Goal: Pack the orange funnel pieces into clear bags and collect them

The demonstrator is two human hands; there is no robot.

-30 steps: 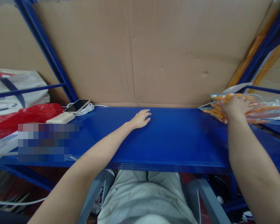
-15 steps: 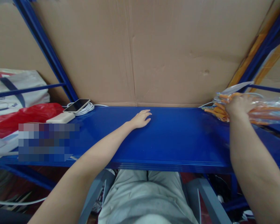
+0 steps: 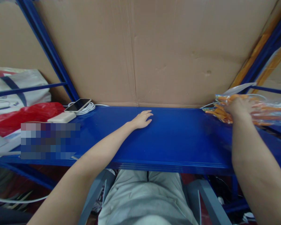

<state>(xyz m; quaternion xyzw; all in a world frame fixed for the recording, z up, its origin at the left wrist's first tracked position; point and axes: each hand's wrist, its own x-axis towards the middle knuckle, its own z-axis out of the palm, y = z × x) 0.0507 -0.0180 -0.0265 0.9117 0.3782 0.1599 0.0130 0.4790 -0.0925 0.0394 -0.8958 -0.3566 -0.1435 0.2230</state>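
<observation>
My left hand [image 3: 142, 119] rests palm down on the blue shelf top [image 3: 168, 143], its fingers loosely spread and nothing in them. Over at the far right, my right hand [image 3: 242, 106] is on a pile of clear plastic bags [image 3: 275, 109] with orange, stick-like contents. Its fingers blur into the shiny plastic, so their grip on the bags is hidden from me. More of the orange contents [image 3: 219, 113] show to the left of that hand.
On the left lie a phone [image 3: 78, 105] on a coiled white cable [image 3: 87, 108], a white block [image 3: 62, 117], a red plastic bag [image 3: 37, 109] and a white cloth bag [image 3: 35, 82]. Blue uprights [image 3: 45, 43] and cardboard [image 3: 166, 56] close off the back.
The view has shifted very slightly. My right hand has moved a little over the plastic bags, while my left hand stays in the same spot.
</observation>
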